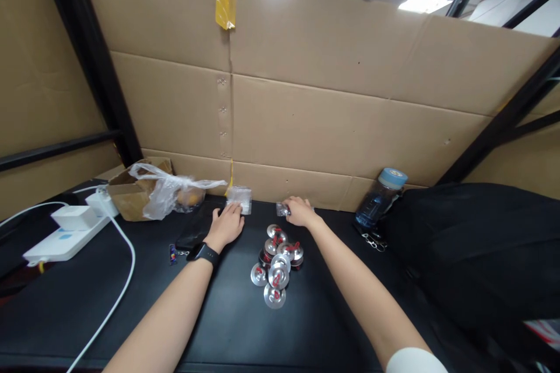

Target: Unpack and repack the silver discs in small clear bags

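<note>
A pile of small silver finger cymbals (279, 274) with red loops lies on the black tabletop, between my forearms. My left hand (227, 224) rests palm down behind and left of the pile, its fingers spread. Its fingertips touch the lower edge of a stack of clear plastic bags (240, 197). Near the cardboard wall, my right hand (300, 211) curls over a small crinkled clear plastic packet (281, 209). Part of that packet is hidden under the fingers, and its contents cannot be made out.
A cardboard box (131, 195) and a knotted plastic bag (164, 192) stand at the back left. Closer lies a white power strip (61, 245) with a cable. At right are a blue-lidded bottle (378, 201) and a black bag (472, 250). A cardboard wall (306, 105) closes the back.
</note>
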### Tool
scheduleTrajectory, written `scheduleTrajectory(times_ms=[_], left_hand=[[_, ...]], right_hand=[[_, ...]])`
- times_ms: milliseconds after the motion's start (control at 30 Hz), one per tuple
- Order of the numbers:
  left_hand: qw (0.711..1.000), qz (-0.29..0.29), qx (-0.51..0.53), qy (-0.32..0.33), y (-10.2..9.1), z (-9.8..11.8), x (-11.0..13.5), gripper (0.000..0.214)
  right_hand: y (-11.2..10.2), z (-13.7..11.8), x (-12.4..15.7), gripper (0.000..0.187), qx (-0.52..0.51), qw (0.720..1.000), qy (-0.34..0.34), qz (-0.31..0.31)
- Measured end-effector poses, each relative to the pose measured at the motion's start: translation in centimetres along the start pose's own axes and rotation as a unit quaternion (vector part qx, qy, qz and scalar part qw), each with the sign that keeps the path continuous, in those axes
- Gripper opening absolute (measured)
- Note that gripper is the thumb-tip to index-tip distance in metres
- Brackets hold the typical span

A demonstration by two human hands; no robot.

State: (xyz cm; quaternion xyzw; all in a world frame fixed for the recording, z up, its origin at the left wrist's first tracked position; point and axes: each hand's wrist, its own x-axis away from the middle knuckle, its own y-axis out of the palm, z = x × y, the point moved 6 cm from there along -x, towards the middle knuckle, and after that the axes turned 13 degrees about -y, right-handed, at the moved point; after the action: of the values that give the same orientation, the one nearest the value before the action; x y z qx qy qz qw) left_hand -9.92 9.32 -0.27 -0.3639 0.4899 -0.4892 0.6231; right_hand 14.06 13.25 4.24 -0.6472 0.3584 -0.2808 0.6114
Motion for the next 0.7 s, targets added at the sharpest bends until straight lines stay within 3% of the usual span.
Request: scheduleTrajectory(times_ms=[133,367,533,700], left_hand=[[1.000,-0.007,-0.001,0.001,0.1,0.1,0.1,0.043],[0.999,0.029,-0.010,0.012,-0.7,0.6,0.4,0.037],[0.998,0.063,-0.007,0.024,-1.9,0.9,0.7,0.035],[0.997,0.078,0.003,0.021,-3.1,1.1,0.9,0.036]], right_hand=[[0.7,1.3,0.6,0.050,0.001,1.000,0.016,-0.015],[1.1,1.2,0.1,0.030,0.004,1.000,0.025,0.007],[-0.2,0.8,0.2,0.027,-0.053,0.993,-0.031,0.096],[-2.1,0.9,1.6,0.019,-0.216,0.954,-0.057,0.201]])
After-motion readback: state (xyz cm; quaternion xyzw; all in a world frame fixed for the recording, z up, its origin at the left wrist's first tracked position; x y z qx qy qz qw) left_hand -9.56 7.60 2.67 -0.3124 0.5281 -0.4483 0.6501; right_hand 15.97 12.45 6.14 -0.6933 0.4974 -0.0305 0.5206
